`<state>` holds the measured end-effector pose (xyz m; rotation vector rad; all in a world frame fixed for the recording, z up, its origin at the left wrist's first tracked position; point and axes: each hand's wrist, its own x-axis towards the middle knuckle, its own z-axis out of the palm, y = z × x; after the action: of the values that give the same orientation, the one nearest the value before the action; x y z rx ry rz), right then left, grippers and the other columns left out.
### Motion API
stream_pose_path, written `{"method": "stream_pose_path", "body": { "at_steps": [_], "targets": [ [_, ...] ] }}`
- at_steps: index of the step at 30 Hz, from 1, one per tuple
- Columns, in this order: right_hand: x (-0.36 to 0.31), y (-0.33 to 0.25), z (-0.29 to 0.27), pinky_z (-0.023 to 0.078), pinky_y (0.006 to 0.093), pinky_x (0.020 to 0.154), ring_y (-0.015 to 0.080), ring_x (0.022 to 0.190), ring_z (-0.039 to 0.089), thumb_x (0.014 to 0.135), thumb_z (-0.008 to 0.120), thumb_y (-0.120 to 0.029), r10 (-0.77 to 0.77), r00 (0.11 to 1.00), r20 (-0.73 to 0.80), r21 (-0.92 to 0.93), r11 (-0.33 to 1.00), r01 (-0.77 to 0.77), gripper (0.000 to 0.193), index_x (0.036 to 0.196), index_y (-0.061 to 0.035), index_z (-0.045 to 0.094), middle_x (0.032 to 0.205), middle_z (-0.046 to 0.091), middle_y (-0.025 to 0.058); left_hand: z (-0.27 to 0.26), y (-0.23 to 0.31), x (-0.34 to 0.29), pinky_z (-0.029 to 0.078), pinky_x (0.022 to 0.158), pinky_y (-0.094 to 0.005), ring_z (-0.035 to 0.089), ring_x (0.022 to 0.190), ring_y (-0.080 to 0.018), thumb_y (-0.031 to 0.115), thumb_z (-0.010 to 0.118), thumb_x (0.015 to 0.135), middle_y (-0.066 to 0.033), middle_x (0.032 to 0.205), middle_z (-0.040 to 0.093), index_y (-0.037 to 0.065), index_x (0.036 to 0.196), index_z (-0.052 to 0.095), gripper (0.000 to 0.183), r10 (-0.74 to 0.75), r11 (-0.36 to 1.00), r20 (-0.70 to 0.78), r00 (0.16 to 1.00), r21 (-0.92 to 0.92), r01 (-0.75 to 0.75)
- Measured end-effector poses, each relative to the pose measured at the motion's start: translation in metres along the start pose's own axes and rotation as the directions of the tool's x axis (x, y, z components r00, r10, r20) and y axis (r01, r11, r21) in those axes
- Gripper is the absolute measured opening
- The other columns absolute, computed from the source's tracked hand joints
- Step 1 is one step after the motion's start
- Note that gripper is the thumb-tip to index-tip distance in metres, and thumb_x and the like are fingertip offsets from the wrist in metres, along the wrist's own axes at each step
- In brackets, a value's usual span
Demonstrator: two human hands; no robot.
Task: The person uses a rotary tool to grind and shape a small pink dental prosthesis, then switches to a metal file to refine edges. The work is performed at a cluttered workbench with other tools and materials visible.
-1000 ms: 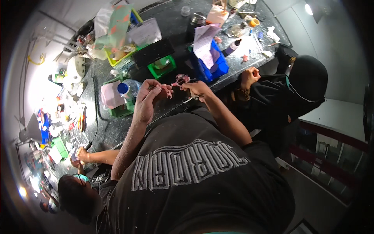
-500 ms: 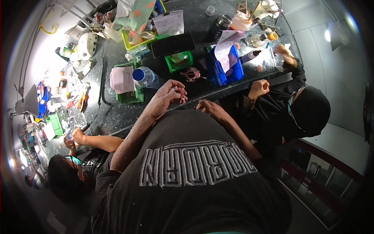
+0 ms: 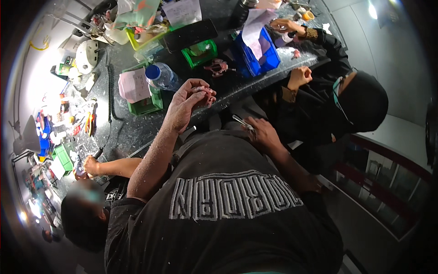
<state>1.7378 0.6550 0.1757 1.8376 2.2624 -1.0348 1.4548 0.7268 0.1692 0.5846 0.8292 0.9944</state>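
"Around the held pink piece (image 3: 210, 97), what's leftmost?"
"Green bin (image 3: 146, 108) at nine o'clock, papers (image 3: 133, 86) covering its mouth; blue-capped bottle (image 3: 167, 78) at ten."
"Left hand (image 3: 185, 102)?"
"Closed on that piece, near the bench (image 3: 127, 133) edge. Another pink piece (image 3: 218, 68) lies past twelve."
"Right hand (image 3: 263, 132)?"
"At four, gripping a metal tool (image 3: 238, 119); at two, upright paper (image 3: 256, 28) obstructs the blue bin (image 3: 270, 65)."

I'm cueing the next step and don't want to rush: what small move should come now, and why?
I'd probably raise the right hand, with its metallic item, toward the pink piece: the left hand holds that piece up near the dark table's edge, while the right hand is lower, by the shirt, apart from it.
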Motion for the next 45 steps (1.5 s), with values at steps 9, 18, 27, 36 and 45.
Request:
{"method": "stream_pose_path", "body": {
  "at_steps": [9,18,27,36,45],
  "targets": [
    [-0.067,0.009,-0.002,0.044,0.0457,0.101,0.0351,0.115,0.055,0.091,0.064,-0.001,-0.326,0.853,-0.408,0.078,0.918,0.388,0.015,0.103,-0.0025,0.055,0.132,0.051,0.0159,0.038,-0.042,-0.074,0.053,0.081,-0.0312,0.066,0.086,-0.0201,0.018,0.053,0.100,-0.0120,0.098,0.065,0.004,0.115,0.054,0.021,0.033,0.993,-0.048,0.998,-0.115,-0.038],
    [-0.185,0.062,0.038,0.045,0.0337,0.100,0.0231,0.108,0.062,0.107,0.043,-0.015,-0.425,0.842,-0.331,0.593,0.601,0.536,0.018,0.096,-0.0008,0.047,0.132,0.061,0.0211,0.118,-0.167,-0.196,0.052,0.070,-0.0249,0.065,0.083,-0.0108,0.017,0.055,0.105,-0.0068,0.095,0.066,0.005,0.109,0.057,0.013,0.204,0.979,-0.157,0.966,0.012,-0.204],
    [-0.365,0.123,0.113,0.045,0.0377,0.105,0.0216,0.117,0.064,0.111,0.042,-0.023,-0.150,0.986,-0.068,0.985,0.144,0.090,0.025,0.099,-0.0045,0.053,0.124,0.069,0.0197,0.224,-0.243,-0.320,0.049,0.076,-0.0279,0.063,0.086,-0.0119,0.024,0.062,0.102,-0.0029,0.095,0.063,0.008,0.104,0.061,0.016,0.086,0.995,-0.123,0.989,0.064,-0.078],
    [-0.550,0.124,0.177,0.042,0.0265,0.072,0.0097,0.078,0.053,0.109,0.051,-0.032,-0.008,0.972,-0.237,0.787,0.585,0.196,0.032,0.097,-0.0040,0.060,0.094,0.069,0.0053,0.283,-0.304,-0.430,0.043,0.064,-0.0248,0.056,0.069,-0.0077,0.040,0.056,0.106,-0.0011,0.080,0.064,0.006,0.096,0.064,0.037,0.006,0.878,0.008,1.000,0.479,-0.009],
    [-0.721,0.108,0.257,0.038,0.0268,0.063,0.0091,0.068,0.045,0.106,0.056,-0.037,0.201,0.925,-0.323,0.795,0.588,0.150,0.035,0.097,-0.0034,0.063,0.073,0.050,0.0009,0.332,-0.395,-0.559,0.039,0.061,-0.0218,0.049,0.067,-0.0042,0.036,0.057,0.106,0.0038,0.079,0.061,0.004,0.108,0.070,0.034,-0.025,0.835,0.164,0.986,0.546,-0.070]
  ]
}}
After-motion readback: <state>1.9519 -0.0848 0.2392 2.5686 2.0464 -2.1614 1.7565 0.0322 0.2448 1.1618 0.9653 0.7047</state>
